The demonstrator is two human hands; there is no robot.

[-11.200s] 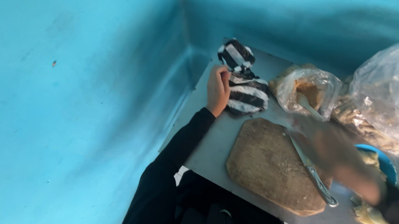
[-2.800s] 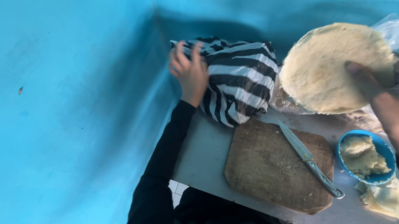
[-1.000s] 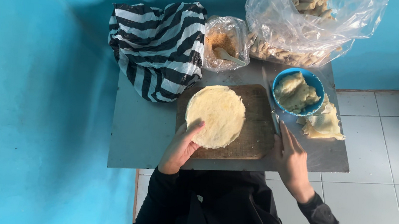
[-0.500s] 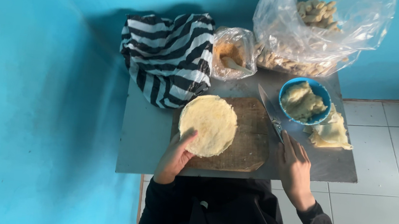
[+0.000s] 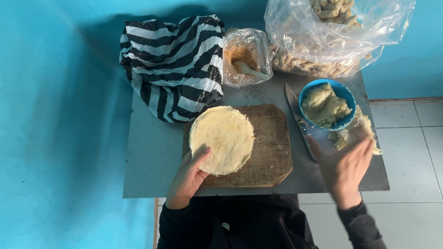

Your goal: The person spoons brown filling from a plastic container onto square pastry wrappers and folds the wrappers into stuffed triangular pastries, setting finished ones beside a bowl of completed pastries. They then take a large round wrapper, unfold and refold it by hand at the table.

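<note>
Flatbread [image 5: 223, 139] on wooden board [image 5: 267, 150] — grey table [image 5: 148, 155], blue walls [image 5: 35, 95].

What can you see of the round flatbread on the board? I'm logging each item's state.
The flatbread is a pale yellow, thin round sheet, whole and uncut, lying flat on the left part of the wooden cutting board, its left rim overhanging the board's edge. The left hand touches its lower left rim with thumb and fingers. Nothing lies on it.
</note>
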